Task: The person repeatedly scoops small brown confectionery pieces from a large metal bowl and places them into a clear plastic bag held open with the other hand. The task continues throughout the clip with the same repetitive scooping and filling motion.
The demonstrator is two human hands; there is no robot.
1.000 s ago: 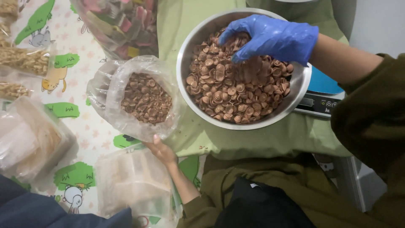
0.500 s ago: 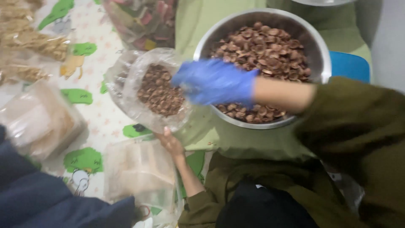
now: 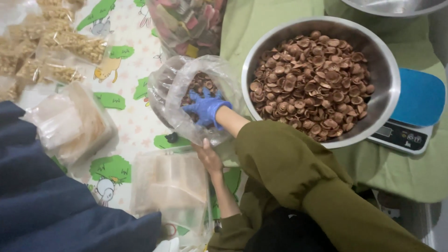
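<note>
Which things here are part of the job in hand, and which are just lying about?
In use: right hand in blue glove, inside clear bag; left hand holding the bag; steel bowl of brown pieces; scale.
Lying about: filled packets, bag stacks, blue cloth.

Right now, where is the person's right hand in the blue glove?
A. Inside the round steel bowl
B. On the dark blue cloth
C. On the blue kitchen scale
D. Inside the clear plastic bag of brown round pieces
D: the blue-gloved right hand is inside the open clear plastic bag, apart from the steel bowl.
</note>
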